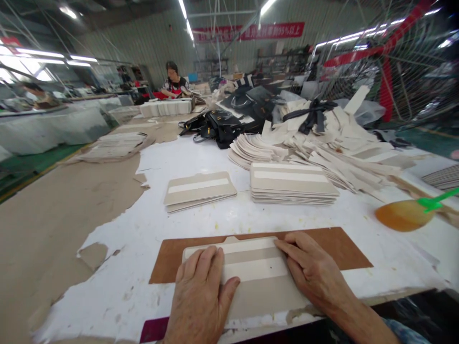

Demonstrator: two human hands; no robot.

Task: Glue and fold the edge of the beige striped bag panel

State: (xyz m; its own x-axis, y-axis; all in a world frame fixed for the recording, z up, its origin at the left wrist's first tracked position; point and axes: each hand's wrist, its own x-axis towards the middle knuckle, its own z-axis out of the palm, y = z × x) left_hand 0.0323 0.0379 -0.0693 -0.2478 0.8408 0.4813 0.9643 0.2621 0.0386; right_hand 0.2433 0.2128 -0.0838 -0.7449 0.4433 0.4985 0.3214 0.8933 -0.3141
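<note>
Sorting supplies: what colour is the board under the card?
Brown board, beneath the beige card; head view.

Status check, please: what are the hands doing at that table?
Left hand and right hand flat, pressing a grey card. Card lies on a brown board. Nothing blocking; card stacks sit beyond.

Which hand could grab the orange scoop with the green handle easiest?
Probably the right hand. It lies flat on the grey card nearer the scoop; the left hand presses the card's far side.

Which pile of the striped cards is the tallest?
The right pile, beside the fanned-out sheets, is thickest; the left pile holds only a few cards.
</note>
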